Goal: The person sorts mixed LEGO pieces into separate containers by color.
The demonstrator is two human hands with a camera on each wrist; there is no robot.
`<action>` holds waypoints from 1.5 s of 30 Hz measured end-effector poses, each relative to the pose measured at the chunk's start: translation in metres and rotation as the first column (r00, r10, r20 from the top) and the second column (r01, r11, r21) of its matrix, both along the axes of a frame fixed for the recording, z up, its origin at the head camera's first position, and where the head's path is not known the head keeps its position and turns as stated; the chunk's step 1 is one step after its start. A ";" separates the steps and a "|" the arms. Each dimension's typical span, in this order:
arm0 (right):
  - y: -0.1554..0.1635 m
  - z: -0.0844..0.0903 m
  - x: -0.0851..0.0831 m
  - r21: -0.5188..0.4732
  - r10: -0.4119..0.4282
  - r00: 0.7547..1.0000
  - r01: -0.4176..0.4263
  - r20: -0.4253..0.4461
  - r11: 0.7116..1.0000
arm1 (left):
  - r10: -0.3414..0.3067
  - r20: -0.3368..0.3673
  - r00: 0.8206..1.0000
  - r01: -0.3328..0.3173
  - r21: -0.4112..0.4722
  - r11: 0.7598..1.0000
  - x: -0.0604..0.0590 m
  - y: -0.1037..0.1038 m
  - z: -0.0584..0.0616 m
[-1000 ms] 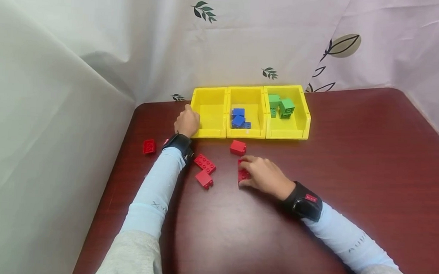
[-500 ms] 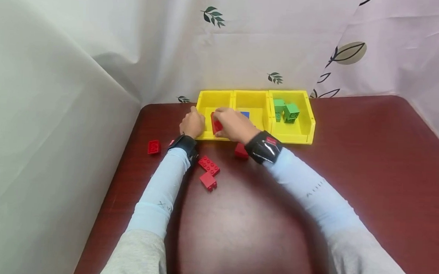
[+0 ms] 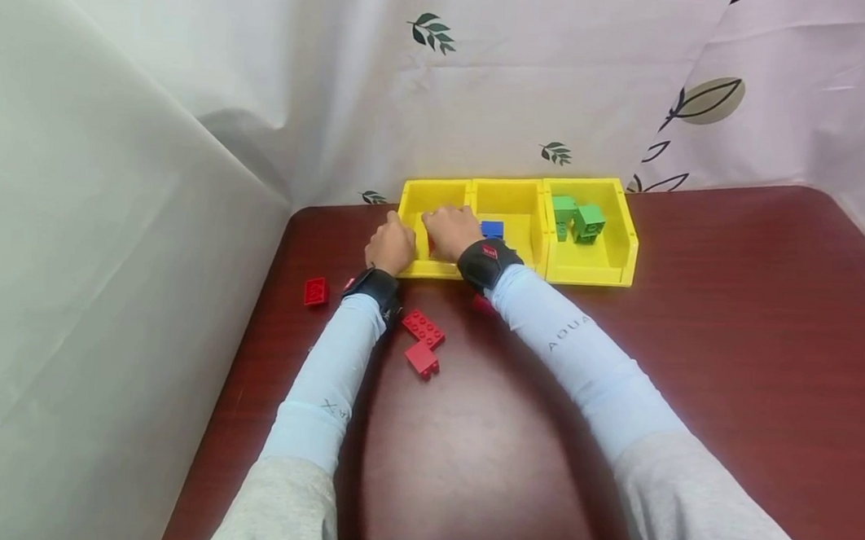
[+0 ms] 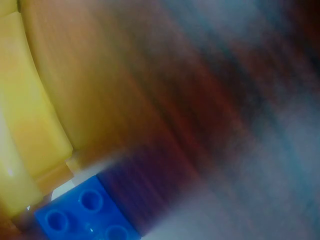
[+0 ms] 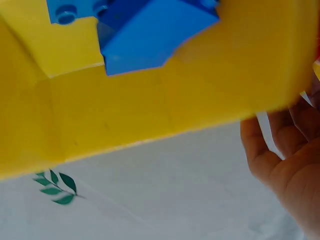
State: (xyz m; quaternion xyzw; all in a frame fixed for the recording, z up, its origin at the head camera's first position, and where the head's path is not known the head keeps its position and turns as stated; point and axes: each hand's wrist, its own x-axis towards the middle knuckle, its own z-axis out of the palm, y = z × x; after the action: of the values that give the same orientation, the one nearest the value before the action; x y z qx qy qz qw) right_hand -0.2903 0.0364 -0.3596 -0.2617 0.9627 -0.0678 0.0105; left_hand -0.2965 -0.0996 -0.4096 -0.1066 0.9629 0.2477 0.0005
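Note:
Three yellow bins stand side by side at the table's far edge. My left hand (image 3: 390,245) holds the outer wall of the left bin (image 3: 437,188), thumb on its rim. My right hand (image 3: 448,230) is down inside that bin, fingers curled over a red brick (image 3: 431,245) of which only a sliver shows. The middle bin (image 3: 512,188) holds blue bricks (image 3: 492,229), which also show close up as a blue brick (image 5: 150,30) in the right wrist view. The left wrist view is blurred, with only a yellow wall (image 4: 30,125) and a blue brick (image 4: 85,215) recognisable.
Green bricks (image 3: 582,221) lie in the right bin (image 3: 629,241). Loose red bricks sit on the dark table: one at the left (image 3: 316,291), a flat one (image 3: 424,327), a small one (image 3: 423,359), and one half hidden under my right forearm (image 3: 484,304). Curtains close off the back and left.
My right hand picked a red brick off the table, carried it left over the left bin and has now lowered it inside. My left hand stayed on the bin.

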 end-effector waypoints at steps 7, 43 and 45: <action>0.000 -0.014 -0.006 0.093 0.014 1.000 -0.014 -0.005 0.996 | 0.009 0.002 1.000 -0.009 -0.002 1.000 0.002 0.001 0.001; 0.016 -0.024 -0.007 0.003 0.075 0.996 -0.075 -0.057 0.997 | 0.019 0.000 1.000 -0.019 -0.016 1.000 -0.001 0.003 -0.002; 0.020 -0.017 -0.002 -0.061 0.074 0.995 -0.078 -0.067 0.995 | 0.017 -0.002 1.000 -0.017 -0.024 1.000 -0.002 0.002 -0.002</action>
State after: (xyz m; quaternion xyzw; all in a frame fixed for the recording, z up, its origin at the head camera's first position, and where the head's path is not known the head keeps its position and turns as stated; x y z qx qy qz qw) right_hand -0.2925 0.0569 -0.3770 -0.3004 0.9493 -0.0892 -0.0263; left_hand -0.2984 -0.0971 -0.4112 -0.1145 0.9649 0.2361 -0.0037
